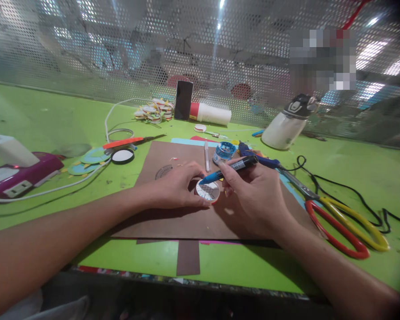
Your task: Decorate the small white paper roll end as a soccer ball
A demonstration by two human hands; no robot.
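My left hand point(176, 186) is closed around the left edge of a small round white disc point(209, 192) with dark lines drawn on its face and a red rim. In my right hand point(256, 191) is a blue marker point(230, 170) with a black end, gripped like a pen. Its blue tip meets or hovers just above the disc's upper left part; I cannot tell which. Beneath both hands lies a brown board point(160, 222). Just behind the disc are a small jar of blue paint point(224, 152) and a slim clear tube point(207, 156).
Large scissors point(340, 222) with red and yellow handles lie at right, beside a blue glue gun point(260, 156) and its black cord. Behind stand a white bottle point(283, 129) and a phone point(184, 100). At left are an orange knife point(123, 142) and a purple power strip point(30, 173).
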